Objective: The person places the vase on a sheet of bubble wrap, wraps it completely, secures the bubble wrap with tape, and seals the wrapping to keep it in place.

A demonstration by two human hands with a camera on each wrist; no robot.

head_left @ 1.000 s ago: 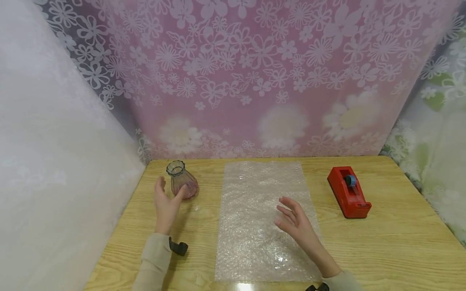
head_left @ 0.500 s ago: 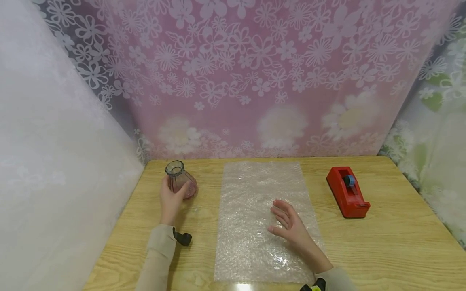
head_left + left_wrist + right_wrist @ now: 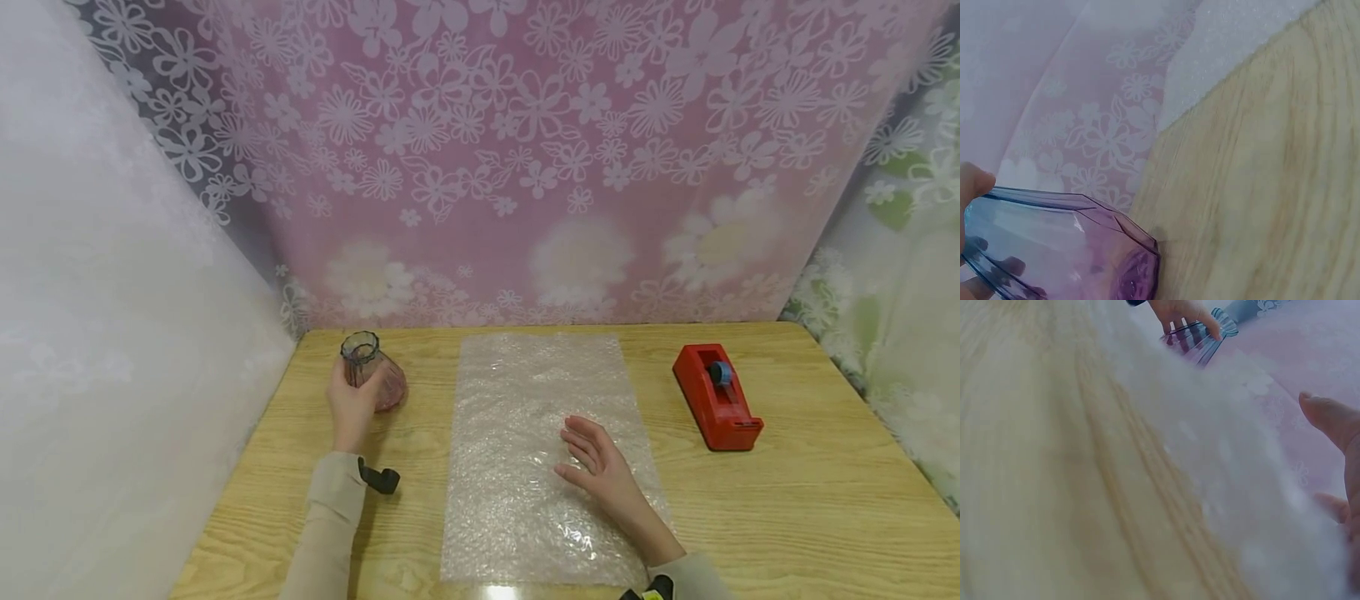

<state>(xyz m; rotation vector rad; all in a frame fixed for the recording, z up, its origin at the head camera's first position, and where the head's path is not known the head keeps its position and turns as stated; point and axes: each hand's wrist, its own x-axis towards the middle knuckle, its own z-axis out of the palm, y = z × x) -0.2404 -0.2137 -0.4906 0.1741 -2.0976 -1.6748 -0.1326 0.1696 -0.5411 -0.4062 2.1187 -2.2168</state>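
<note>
At the table's far left stands a faceted glass vase point(image 3: 394, 390), bluish at its scalloped rim and pink toward its base. My left hand point(image 3: 353, 410) grips it round the neck and side, thumb on the near face. In the left wrist view the vase point(image 3: 1079, 240) fills the lower left corner, with fingers showing through the glass. Over the sheet of bubble wrap point(image 3: 517, 392) my right hand point(image 3: 606, 471) hovers with relaxed, spread fingers and holds nothing. The right wrist view shows its thumb point(image 3: 1329, 419) at the right edge, apart from everything.
A red tape dispenser point(image 3: 703, 404) with a small blue-cored roll stands on the right side of the wooden table point(image 3: 817, 475). A pink floral curtain point(image 3: 480, 208) hangs behind the back edge, and pale sheets close off both sides.
My left hand has moved in from beside the vase and closed its fingers round it. The right hand has shifted slightly left over the bubble wrap. The vase stands about where it was.
</note>
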